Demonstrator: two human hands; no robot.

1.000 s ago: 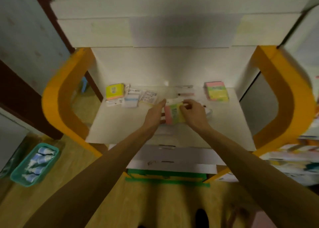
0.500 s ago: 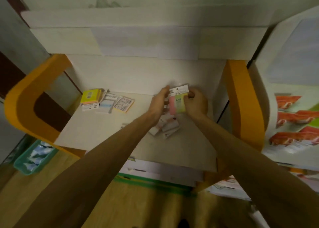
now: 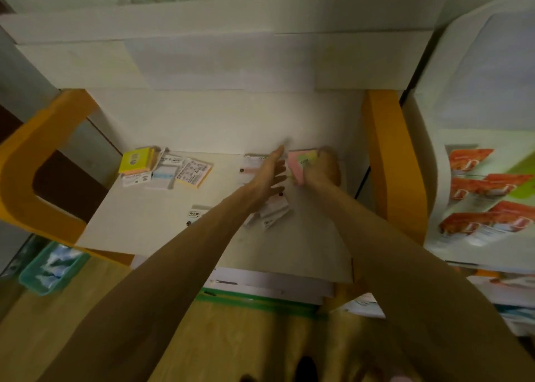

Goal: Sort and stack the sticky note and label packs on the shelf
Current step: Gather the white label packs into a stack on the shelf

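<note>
My right hand (image 3: pixel 323 167) grips a pink-and-green sticky note pack (image 3: pixel 301 163) at the back right of the white shelf (image 3: pixel 150 216). My left hand (image 3: pixel 267 176) is beside it with straight fingers, its fingertips at the pack's left edge. A yellow sticky note pack (image 3: pixel 135 159) lies at the back left, with white label packs (image 3: pixel 162 173) and a yellow-edged printed pack (image 3: pixel 194 172) next to it. Small white label packs (image 3: pixel 272 214) lie under my left wrist, partly hidden. A flat clear label pack (image 3: pixel 249 169) lies behind my left hand.
Orange side frames (image 3: pixel 385 161) bound the shelf left and right. A white upper shelf board (image 3: pixel 220 60) overhangs the back. A teal tray (image 3: pixel 50 269) of tubes stands on the floor at lower left. Printed red-and-green packages (image 3: pixel 486 193) fill a rack at right.
Both hands moved toward the back right of the shelf with the pink-and-green pack. My left hand has let go of it and its fingers are now straight.
</note>
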